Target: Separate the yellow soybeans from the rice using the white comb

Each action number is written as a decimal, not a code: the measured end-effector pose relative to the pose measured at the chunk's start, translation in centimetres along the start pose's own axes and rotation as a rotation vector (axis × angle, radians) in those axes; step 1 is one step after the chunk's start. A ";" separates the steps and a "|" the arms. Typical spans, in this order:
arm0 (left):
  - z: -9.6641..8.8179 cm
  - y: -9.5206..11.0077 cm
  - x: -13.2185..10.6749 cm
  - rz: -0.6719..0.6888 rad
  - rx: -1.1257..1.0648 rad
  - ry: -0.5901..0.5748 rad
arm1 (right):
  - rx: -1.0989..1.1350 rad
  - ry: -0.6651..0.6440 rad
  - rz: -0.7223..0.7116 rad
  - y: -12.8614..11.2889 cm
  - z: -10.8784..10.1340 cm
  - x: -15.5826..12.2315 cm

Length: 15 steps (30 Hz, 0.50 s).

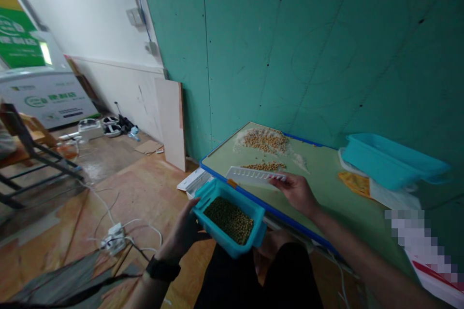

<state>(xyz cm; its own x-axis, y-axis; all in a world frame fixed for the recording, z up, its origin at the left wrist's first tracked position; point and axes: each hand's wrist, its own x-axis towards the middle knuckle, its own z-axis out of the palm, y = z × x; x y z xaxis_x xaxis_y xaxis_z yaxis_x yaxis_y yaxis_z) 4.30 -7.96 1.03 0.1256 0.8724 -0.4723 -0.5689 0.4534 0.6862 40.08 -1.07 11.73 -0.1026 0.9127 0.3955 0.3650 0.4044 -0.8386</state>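
- Head view: left grip [185, 230] holds a turquoise tub [241, 203] of beans [232, 222], six o'clock, by the surface's [328, 178] near blue edge.
- Right grip [295, 194] pinches a white strip [253, 174].
- Bare room: four o'clock.
- Two tubs, two bean piles [266, 141], one strip.

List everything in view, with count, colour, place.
Held bin: one, teal, lower centre
Mixed beans: one batch, green and tan, inside it
Ridged strip: one, white, centre
Table: one, green, blue-edged, right
Loose beans: two patches, tan, on table
Powder: one scatter, white, around them
Second bin: one, teal, table's right
Cloth: one, yellow-orange, beside it
Wallboard: one, green, behind table
Leaning board: one, pale, left of table
Wall boxes: two, white, upper left
Power strip: one, white, lower-left floor
Counter: one, white, left
Banner: one, green, upper left
Left hand: one, bare, on held bin
Right hand: one, bare, holding strip
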 end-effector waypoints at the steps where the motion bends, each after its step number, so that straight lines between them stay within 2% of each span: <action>1: 0.1 -0.5 0.1 0.000 0.013 0.002 | 0.006 0.047 0.016 0.3 -0.7 0.1; 5: 1.7 -2.3 -0.2 -0.035 0.102 0.027 | -0.044 0.267 0.045 2.1 -4.0 0.5; 7: 2.7 -3.1 -0.7 -0.042 0.107 0.026 | -0.083 0.336 0.048 3.1 -5.2 0.6; 11: 4.6 -4.5 -1.8 0.021 0.036 0.013 | -0.115 0.328 0.043 4.4 -6.1 0.6; 15: 6.1 -5.4 -2.4 -0.097 0.019 0.001 | -0.126 0.256 0.052 4.6 -6.0 0.8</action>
<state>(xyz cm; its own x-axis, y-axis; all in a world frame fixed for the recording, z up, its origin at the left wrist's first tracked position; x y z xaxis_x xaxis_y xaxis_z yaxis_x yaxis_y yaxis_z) 12.01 -11.35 1.85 0.1785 0.8242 -0.5374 -0.5383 0.5390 0.6478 47.27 1.18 10.49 0.1504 0.8811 0.4485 0.4775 0.3325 -0.8133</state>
